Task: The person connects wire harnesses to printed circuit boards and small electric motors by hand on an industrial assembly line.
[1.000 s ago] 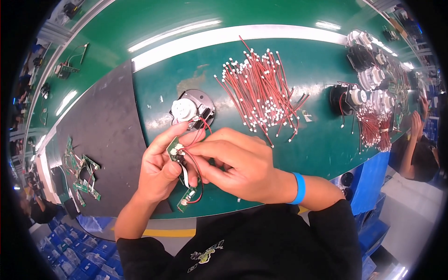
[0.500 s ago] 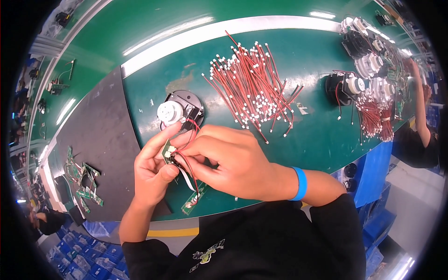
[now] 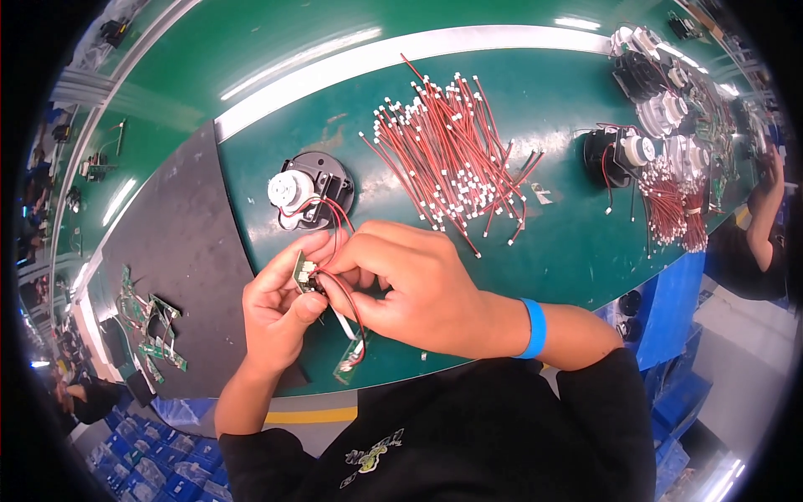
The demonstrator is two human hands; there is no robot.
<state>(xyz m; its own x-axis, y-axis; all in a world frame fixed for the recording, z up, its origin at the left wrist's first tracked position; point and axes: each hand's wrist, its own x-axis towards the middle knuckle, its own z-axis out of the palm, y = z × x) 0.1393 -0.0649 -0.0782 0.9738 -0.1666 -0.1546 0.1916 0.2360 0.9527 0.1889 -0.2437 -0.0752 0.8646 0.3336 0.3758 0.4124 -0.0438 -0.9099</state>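
Observation:
My left hand (image 3: 276,314) is closed on a small green circuit board (image 3: 299,266) with cream connectors along its face, gripped between thumb and fingers. My right hand (image 3: 414,276) pinches a thin red-and-black wire (image 3: 355,311) close to those connectors; its fingertips partly hide the wire's end. From the board a white flat cable (image 3: 344,326) runs down to a narrow green circuit strip (image 3: 347,366) below the hands. Just beyond my fingers lies a black motor unit (image 3: 339,188) with a white round wheel (image 3: 291,191). Its red wires (image 3: 335,211) lead toward my hands.
Red-and-black wires with white plugs (image 3: 452,151) lie spread in a pile on the green table (image 3: 535,100). More motor units (image 3: 615,159) and wire bundles (image 3: 665,205) crowd the right. Circuit boards (image 3: 155,326) rest on a black mat (image 3: 184,251) at left. Another person's arm (image 3: 761,217) shows far right.
The motor unit has shifted slightly left and turned, and its red wires now show more fully. My left fingers no longer overlap it. Both hands keep their grip; the hanging strip has swung a little.

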